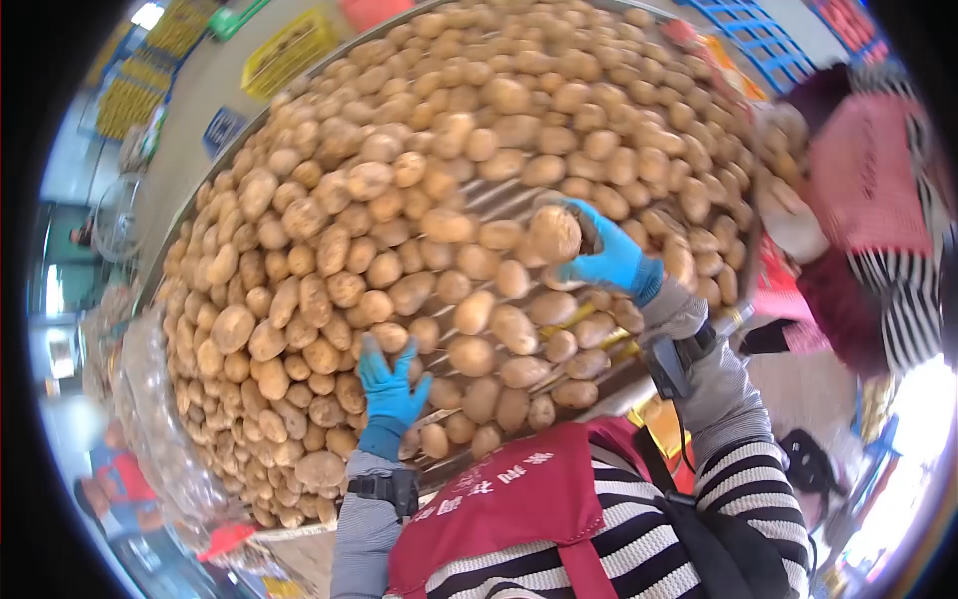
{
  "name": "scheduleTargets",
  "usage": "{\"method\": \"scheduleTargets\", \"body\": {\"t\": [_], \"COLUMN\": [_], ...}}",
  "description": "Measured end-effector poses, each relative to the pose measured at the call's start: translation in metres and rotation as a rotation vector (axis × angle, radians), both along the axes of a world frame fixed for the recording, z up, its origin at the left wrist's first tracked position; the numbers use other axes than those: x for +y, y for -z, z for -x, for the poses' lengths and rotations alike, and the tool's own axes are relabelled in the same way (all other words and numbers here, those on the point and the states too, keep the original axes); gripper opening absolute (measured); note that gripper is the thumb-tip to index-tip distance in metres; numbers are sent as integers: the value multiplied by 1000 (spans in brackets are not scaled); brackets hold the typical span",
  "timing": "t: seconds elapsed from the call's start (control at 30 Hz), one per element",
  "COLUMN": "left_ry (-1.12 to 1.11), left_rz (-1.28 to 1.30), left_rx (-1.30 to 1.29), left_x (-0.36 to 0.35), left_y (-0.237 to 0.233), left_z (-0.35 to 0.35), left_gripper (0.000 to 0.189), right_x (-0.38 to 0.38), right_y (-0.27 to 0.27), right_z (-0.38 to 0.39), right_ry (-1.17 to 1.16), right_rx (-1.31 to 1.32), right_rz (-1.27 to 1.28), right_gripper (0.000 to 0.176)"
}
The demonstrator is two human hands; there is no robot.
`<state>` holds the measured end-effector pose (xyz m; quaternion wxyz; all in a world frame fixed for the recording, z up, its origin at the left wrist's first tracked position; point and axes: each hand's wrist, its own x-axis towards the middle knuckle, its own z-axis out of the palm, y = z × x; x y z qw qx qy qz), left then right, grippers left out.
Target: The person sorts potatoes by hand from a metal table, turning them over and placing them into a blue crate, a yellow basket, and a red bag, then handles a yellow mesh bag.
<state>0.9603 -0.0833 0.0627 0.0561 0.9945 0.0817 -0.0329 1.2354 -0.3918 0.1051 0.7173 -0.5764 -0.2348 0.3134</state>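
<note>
My right hand [609,255], in a blue glove, is closed round a large potato [555,234], raised over the slatted table. My left hand [391,389], also blue-gloved, lies with fingers spread on the near potatoes, palm down. Several loose potatoes [471,355] are spread between the two hands. A big heap of potatoes [329,250] fills the left and far sides. Bare slats [499,198] show through near the middle.
A co-worker in a pink apron [866,175] stands at the right edge of the table. Beyond the far rim are a yellow crate [289,55] and a blue crate [750,35]. Clear plastic bags [160,419] hang along the left side.
</note>
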Motion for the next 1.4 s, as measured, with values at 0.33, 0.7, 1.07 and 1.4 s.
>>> {"method": "scheduleTargets", "body": {"t": [0.33, 0.7, 1.07, 1.4], "left_ry": [167, 502, 424, 122], "left_rz": [-54, -99, 198, 74], "left_rx": [-112, -240, -8, -16], "left_x": [-6, -58, -4, -5], "left_y": [1, 31, 21, -14], "left_z": [8, -22, -1, 118], "left_gripper": [62, 66, 72, 93], "right_x": [-224, -341, -413, -261], "right_y": [14, 83, 120, -5], "right_z": [251, 609, 700, 354], "right_ry": [588, 2212, 2615, 550], "right_rx": [404, 473, 291, -565], "right_rz": [-154, -834, -48, 820], "right_gripper": [59, 31, 15, 30]}}
